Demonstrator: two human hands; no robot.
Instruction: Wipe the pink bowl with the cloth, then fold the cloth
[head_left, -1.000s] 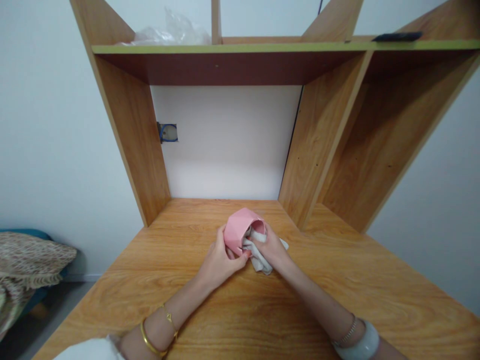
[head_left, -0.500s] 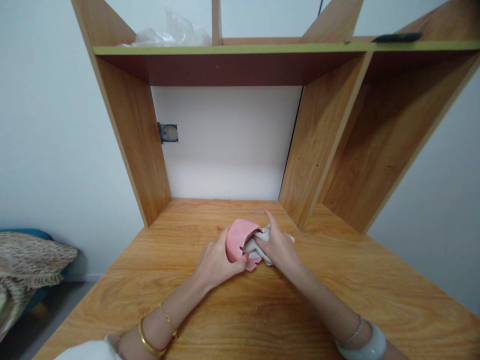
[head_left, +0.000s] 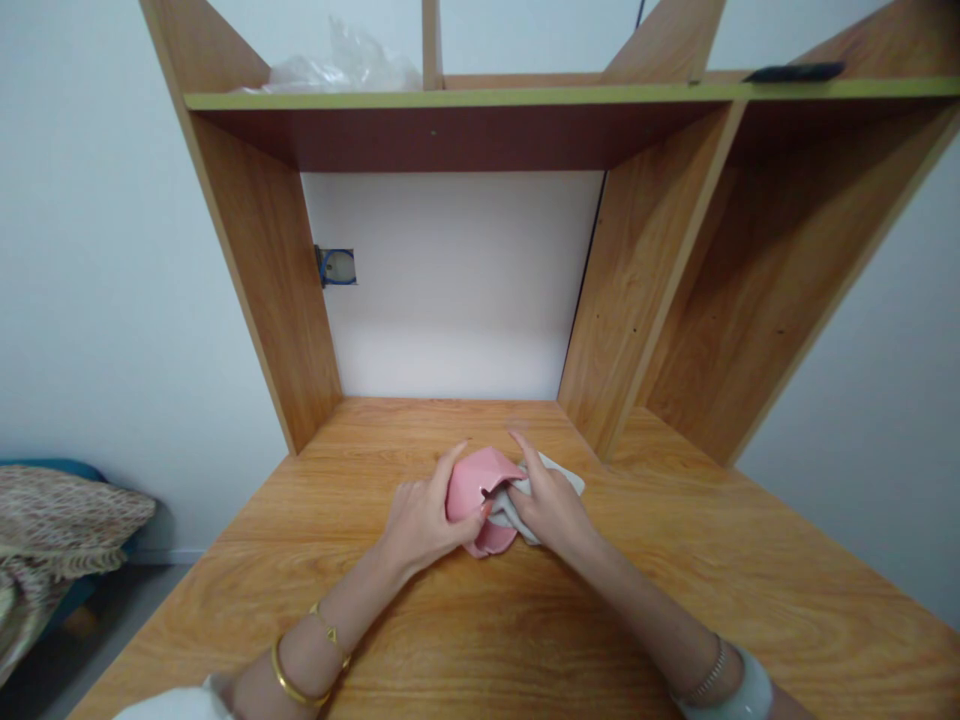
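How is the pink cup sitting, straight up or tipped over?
Tipped over. The left hand holds the pink cup on its side, its mouth toward the right hand, which presses a white cloth in.

I see a smooth, matt pink cup (head_left: 474, 478), a soft grey cloth (head_left: 551, 473), and a grained, faintly glossy wood counter (head_left: 525, 620).

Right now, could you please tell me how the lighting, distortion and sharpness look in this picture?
Head view: soft, even light without glare, the shelf underside in shade; the wide lens splays the uprights outward; the left hand on the pink cup and the right hand on the grey cloth look slightly soft.
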